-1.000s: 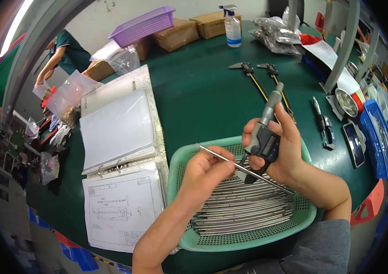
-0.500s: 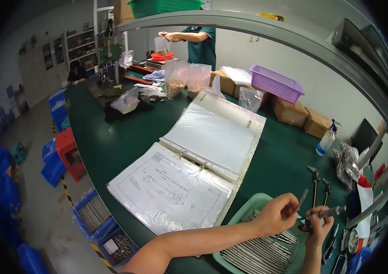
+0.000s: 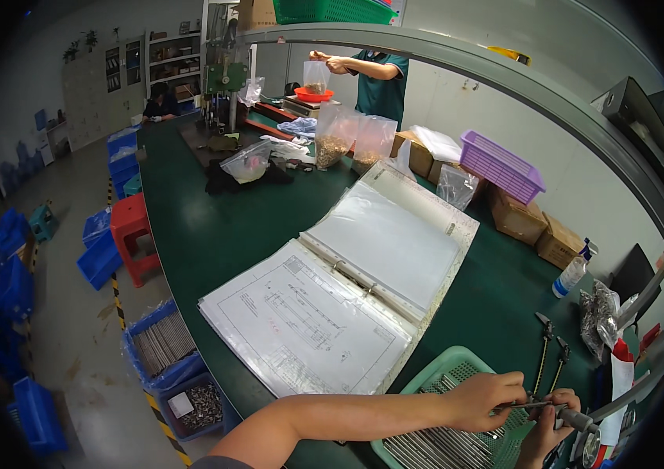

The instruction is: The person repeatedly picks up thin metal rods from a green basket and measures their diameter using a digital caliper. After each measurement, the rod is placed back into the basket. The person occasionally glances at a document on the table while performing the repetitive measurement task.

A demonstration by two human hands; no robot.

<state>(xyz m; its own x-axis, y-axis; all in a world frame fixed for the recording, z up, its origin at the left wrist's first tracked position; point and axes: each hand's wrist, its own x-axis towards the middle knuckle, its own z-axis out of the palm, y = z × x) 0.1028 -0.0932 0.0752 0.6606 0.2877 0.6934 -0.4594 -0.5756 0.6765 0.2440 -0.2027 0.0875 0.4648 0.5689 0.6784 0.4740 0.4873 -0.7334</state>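
Note:
My left hand (image 3: 490,400) pinches a thin metal rod (image 3: 521,405), which lies roughly level and points toward my right hand. In my right hand (image 3: 552,422) is a micrometer (image 3: 578,420) with its grey barrel sticking out to the right. The rod's far end meets the micrometer between my fingers; the exact contact is hidden. Below both hands is a light green plastic basket (image 3: 457,358) with many similar metal rods (image 3: 445,447) lying side by side. My left forearm crosses in front of the basket.
An open ring binder (image 3: 418,324) with a technical drawing lies left of the basket. Two calipers (image 3: 544,344) rest beyond my hands. A spray bottle (image 3: 572,273), cartons and a purple basket (image 3: 501,164) line the back. Across the table a co-worker (image 3: 383,82) holds a plastic bag.
The rod has gone from upright to nearly level, and its end has come to the micrometer. Both hands appear lower in the picture; the whole view has shifted too.

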